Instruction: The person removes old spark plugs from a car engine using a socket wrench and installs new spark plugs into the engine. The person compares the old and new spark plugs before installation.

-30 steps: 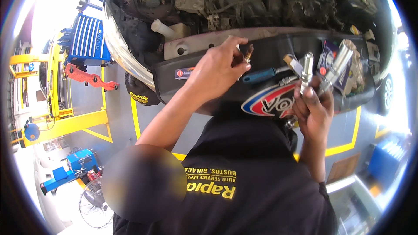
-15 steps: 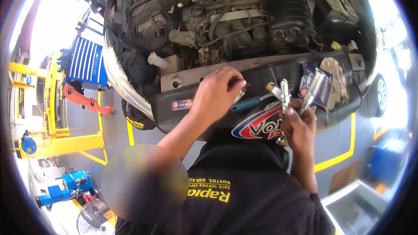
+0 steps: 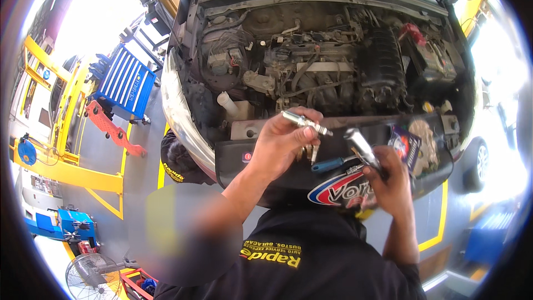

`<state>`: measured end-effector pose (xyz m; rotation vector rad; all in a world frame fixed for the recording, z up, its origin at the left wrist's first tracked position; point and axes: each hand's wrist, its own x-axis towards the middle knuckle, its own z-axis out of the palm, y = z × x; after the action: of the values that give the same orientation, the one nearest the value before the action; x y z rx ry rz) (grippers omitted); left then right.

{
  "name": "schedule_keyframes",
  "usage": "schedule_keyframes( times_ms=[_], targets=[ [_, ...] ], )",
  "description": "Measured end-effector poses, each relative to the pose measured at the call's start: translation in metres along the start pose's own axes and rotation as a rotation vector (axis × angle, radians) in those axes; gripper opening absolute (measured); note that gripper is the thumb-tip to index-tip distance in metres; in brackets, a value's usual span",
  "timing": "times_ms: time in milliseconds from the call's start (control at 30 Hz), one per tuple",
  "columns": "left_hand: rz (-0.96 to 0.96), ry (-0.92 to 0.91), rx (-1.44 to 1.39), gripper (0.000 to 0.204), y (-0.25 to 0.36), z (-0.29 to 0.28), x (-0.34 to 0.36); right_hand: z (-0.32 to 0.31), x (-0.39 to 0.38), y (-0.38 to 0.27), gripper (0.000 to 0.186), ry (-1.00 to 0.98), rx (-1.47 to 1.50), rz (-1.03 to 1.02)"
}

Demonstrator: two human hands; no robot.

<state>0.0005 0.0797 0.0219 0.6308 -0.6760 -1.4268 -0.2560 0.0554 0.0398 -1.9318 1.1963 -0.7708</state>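
My left hand [image 3: 275, 144] grips a silver spark plug [image 3: 300, 121] held crosswise, with an older, brownish plug hanging beneath its fingers. My right hand [image 3: 391, 180] is closed around a tool with a long chrome socket [image 3: 358, 143], a short distance to the right of the plugs. On the black fender cover [image 3: 236, 172] lie a blue-handled tool [image 3: 326, 164] between the hands, a purple box [image 3: 404, 143] and crumpled brownish material [image 3: 425, 147] at the right.
An open engine bay [image 3: 322, 61] spans the top. At left are a blue tool chest [image 3: 129, 80], a red creeper [image 3: 111, 128] and a yellow lift [image 3: 72, 172]. A fan [image 3: 91, 275] stands lower left, a car wheel [image 3: 474, 164] right. A dark shape [image 3: 180, 155] sits beside the bumper.
The silver plug that was upright in my right hand is now crosswise in my left, alongside the brownish one. The view has tilted up, so the scene sits lower and more engine shows.
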Motion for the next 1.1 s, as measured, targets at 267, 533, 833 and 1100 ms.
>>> schedule_keyframes(
  times_ms=[267,533,833,1100],
  targets=[
    [0.109,-0.238,0.402,0.022,0.009,0.012,-0.005,-0.015,0.006,-0.033,0.027,-0.111,-0.145,-0.158],
    [0.042,-0.302,0.28,0.022,0.013,0.01,-0.011,-0.017,-0.006,-0.023,0.028,-0.162,-0.051,-0.056],
    [0.036,-0.267,0.397,0.022,0.02,0.017,-0.006,-0.018,-0.01,-0.026,0.028,-0.113,-0.016,-0.077],
    [0.079,-0.309,0.376,0.026,0.01,0.02,-0.004,-0.003,-0.009,-0.012,0.024,-0.188,0.344,0.125]
  ],
)
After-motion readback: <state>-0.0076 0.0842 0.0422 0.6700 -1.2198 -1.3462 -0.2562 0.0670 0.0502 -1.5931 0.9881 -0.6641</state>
